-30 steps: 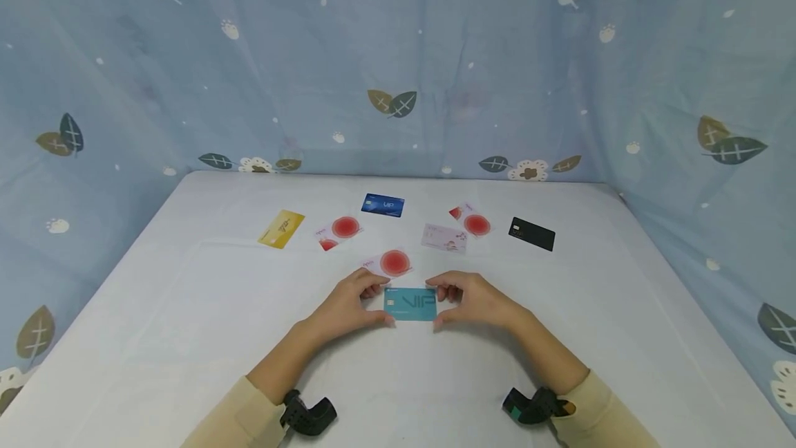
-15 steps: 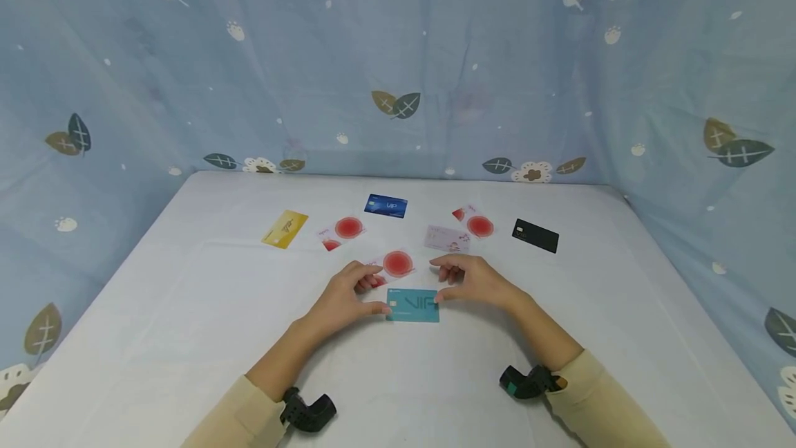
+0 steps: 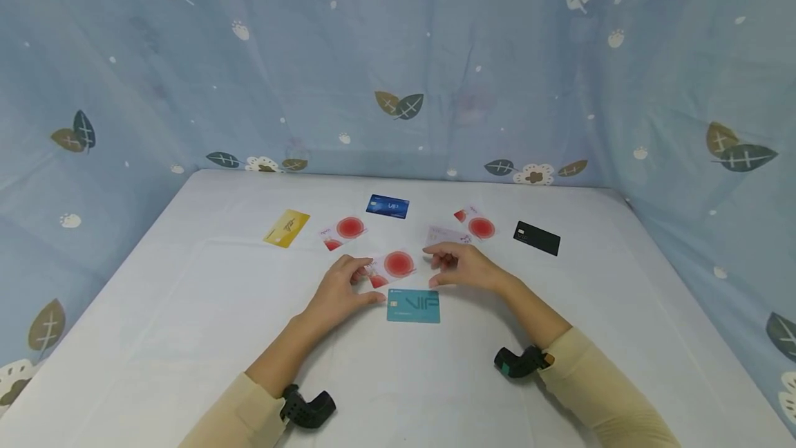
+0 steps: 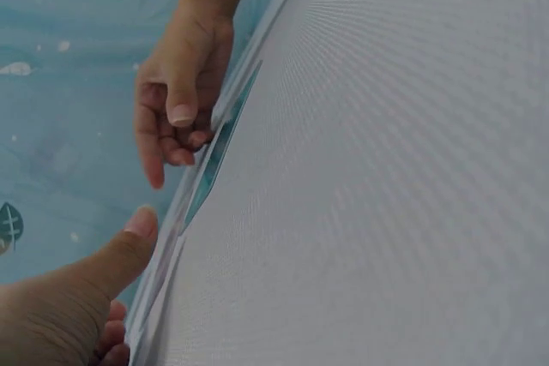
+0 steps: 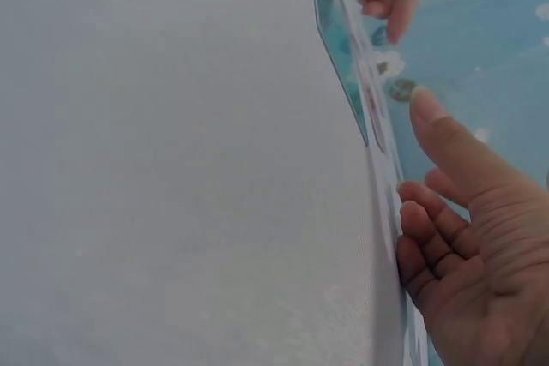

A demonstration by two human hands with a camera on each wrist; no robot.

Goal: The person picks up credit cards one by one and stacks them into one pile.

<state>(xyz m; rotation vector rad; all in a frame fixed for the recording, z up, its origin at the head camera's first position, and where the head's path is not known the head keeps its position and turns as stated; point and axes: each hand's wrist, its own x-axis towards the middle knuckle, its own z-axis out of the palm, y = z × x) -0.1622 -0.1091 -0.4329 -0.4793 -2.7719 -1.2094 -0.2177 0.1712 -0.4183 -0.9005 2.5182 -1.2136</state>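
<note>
A teal VIP card (image 3: 413,306) lies flat on the white table, nearest to the person, with neither hand on it. Just behind it is a pale card with a red circle (image 3: 398,264). My left hand (image 3: 340,289) is at that card's left end, its index fingertip over or touching the edge and its thumb apart. To the right of the same card, my right hand (image 3: 463,267) hovers with thumb and index finger spread and nothing between them. Its fingers partly cover a pale pink card (image 3: 448,234) behind. Both wrist views show thumbs held clear of the teal card.
Farther back lie a gold card (image 3: 287,228), a second red-circle card (image 3: 344,232), a blue VIP card (image 3: 387,206), a third red-circle card (image 3: 475,224) and a black card (image 3: 537,238). A blue patterned curtain (image 3: 398,40) surrounds the table's back and sides.
Both hands have left the teal card's ends and moved away from the person to the red-circle card behind it. The teal card stays on the table. The view has shifted slightly.
</note>
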